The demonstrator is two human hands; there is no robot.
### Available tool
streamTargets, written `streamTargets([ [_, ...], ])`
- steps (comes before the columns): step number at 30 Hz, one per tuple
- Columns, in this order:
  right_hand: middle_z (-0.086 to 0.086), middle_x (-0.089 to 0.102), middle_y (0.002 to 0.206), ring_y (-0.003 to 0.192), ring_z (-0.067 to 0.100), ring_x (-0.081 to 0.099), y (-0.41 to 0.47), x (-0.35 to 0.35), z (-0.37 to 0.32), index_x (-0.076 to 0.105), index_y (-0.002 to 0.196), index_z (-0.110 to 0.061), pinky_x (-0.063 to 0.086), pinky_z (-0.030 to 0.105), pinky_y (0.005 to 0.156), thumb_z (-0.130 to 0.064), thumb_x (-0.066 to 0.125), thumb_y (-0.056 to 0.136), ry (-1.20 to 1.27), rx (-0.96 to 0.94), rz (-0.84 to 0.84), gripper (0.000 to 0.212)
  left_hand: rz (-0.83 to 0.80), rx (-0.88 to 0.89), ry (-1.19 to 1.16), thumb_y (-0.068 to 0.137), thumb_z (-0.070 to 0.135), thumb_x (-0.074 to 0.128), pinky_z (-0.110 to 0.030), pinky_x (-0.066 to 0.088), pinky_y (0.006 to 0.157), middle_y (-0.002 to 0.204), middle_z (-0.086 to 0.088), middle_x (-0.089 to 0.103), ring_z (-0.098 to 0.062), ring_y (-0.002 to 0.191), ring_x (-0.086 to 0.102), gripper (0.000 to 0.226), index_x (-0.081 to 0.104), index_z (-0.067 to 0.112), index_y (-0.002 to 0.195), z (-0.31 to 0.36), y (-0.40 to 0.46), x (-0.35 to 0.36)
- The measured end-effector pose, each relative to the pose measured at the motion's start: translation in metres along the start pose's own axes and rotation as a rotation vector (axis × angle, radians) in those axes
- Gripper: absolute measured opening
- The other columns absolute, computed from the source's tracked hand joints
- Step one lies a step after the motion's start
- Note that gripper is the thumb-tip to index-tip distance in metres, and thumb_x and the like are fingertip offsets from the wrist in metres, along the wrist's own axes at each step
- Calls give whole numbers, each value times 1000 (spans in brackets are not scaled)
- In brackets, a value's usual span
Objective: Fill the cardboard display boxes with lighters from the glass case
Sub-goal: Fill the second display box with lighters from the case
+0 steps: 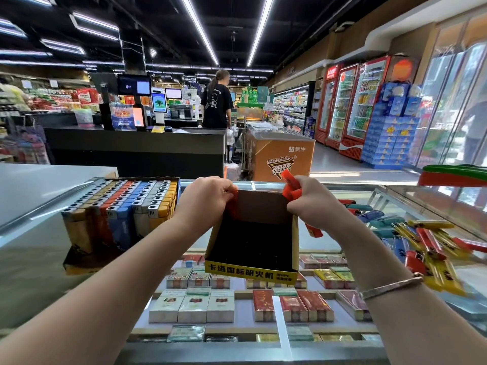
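Cardboard display box (253,241), empty and dark inside with a yellow printed front band, is held tilted above the glass worktop (329,248) of a shop counter, its open side facing the camera. Both forearms reach forward from the bottom corners of the frame. The left hand (205,200) grips the box's upper left corner, fingers curled over the edge against something orange there. The right hand (311,200), a thin bracelet (390,287) on its wrist, grips the upper right corner while holding a few orange lighters (290,185) that stick up past the knuckles.

Beyond the counter lies a supermarket under long strip lights: a black checkout desk (137,146) with screens, a person in a black T-shirt (217,101) standing with back turned, an orange chest freezer (282,156), red drinks fridges (353,106) and stacked blue cartons (392,127) along the right wall.

On the worktop to the left stands a full display box (118,214) packed with upright lighters in gold, orange, blue and yellow rows. To the right, loose lighters (427,243) in yellow, red, blue and teal lie scattered on the glass. Beneath the glass, cigarette packs (192,304) sit in rows.
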State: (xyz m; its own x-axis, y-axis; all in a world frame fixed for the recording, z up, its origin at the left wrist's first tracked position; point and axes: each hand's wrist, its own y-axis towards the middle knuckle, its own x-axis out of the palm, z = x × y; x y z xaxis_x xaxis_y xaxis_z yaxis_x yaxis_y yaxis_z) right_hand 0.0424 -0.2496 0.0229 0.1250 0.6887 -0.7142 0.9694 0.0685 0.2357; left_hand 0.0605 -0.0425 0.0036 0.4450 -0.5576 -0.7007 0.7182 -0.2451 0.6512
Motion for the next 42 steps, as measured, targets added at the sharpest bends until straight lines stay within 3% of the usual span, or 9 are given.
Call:
streamTargets([
  [4, -4, 45, 80, 78, 15, 48, 1, -1, 0, 44, 106, -18, 39, 33, 70, -2, 62, 78, 1, 16, -19, 36, -18, -41, -80, 87, 14, 61, -18, 46, 64, 98, 2, 70, -8, 76, 60, 22, 68, 18, 108, -2, -2, -2],
  [9, -1, 46, 82, 85, 20, 50, 1, -2, -1, 46, 109, -15, 41, 33, 72, -3, 61, 79, 7, 31, -37, 36, -21, -28, -72, 87, 15, 61, -26, 50, 66, 93, 2, 68, -9, 73, 57, 15, 70, 17, 100, 2, -4, -5],
  [15, 1, 46, 81, 84, 21, 50, 0, -2, -1, 47, 106, -13, 41, 34, 74, -1, 62, 79, 48, 25, -24, 33, -53, 70, 22, 90, 15, 56, -26, 53, 73, 104, 1, 68, -8, 78, 57, 25, 67, 15, 112, 4, -8, -7],
  [18, 3, 50, 80, 79, 19, 52, -4, -2, -1, 51, 95, -12, 42, 29, 68, -2, 62, 79, 135, -28, 118, 21, -134, 42, -28, 89, 17, 58, -26, 52, 81, 114, 2, 63, -6, 85, 55, 34, 59, 17, 123, 2, -12, -9],
  [23, 6, 64, 78, 58, 3, 59, -9, -12, -7, 56, 81, -19, 38, 20, 54, -13, 63, 85, 491, -57, 403, 10, -135, -14, -155, 87, 20, 61, -19, 51, 76, 117, 0, 64, -4, 82, 62, 43, 53, 17, 130, 8, -16, -9],
  [31, 7, 64, 80, 72, 17, 64, -14, -7, -22, 58, 92, -10, 50, 25, 54, -21, 66, 81, 950, 61, 142, 18, -81, 63, -117, 85, 40, 60, -30, 49, 88, 127, 9, 52, -10, 110, 53, 48, 50, 26, 131, 20, -19, -10],
  [37, -2, 66, 63, 64, 14, 66, -18, -6, -27, 60, 87, -10, 53, 26, 57, -26, 70, 65, 998, -42, 16, 29, -72, 149, -322, 77, 52, 60, -20, 47, 80, 92, 24, 62, 2, 91, 60, 48, 48, 39, 121, 37, -23, -12],
  [40, 3, 66, 63, 59, 17, 66, -20, 1, -30, 60, 82, -8, 53, 26, 54, -21, 72, 66, 1028, -147, -58, 23, -129, 66, -640, 77, 46, 60, -21, 54, 69, 84, 9, 69, -4, 79, 67, 38, 49, 34, 111, 43, -24, -11],
  [42, 8, 67, 66, 55, 18, 65, -20, 4, -31, 60, 81, -6, 53, 26, 50, -18, 71, 67, 1040, -176, -69, 22, -111, 13, -793, 80, 34, 65, -34, 57, 69, 84, 0, 70, -17, 77, 68, 31, 52, 30, 108, 41, -23, -11],
])
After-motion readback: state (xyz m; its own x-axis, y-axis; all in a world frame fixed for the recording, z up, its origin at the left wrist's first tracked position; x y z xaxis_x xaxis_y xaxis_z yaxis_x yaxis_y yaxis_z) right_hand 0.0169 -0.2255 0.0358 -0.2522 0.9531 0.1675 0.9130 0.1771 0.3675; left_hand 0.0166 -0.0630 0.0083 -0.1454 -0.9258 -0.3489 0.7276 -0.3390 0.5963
